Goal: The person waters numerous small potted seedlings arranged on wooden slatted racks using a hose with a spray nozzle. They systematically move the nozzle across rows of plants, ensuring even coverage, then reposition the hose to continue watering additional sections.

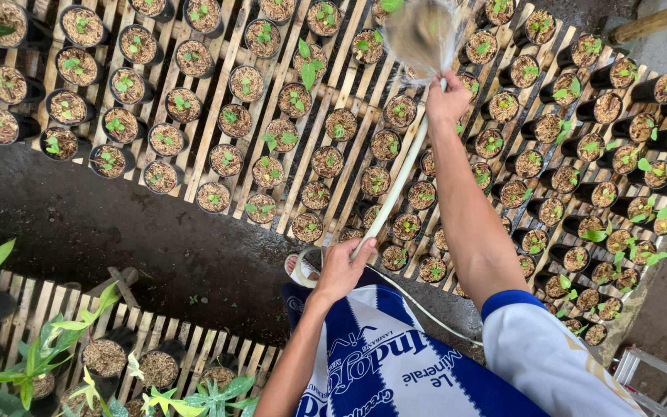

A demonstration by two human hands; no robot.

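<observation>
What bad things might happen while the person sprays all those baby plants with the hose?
1. The spray leaves the hose in a wide fan near the right hand; held close, it may wash soil out of the small black pots or bend the seedlings.
2. The ground by the slatted rack looks dark and wet, so a foot might slip.
3. The left hand holds the hose low; slack could snag pots.
</observation>
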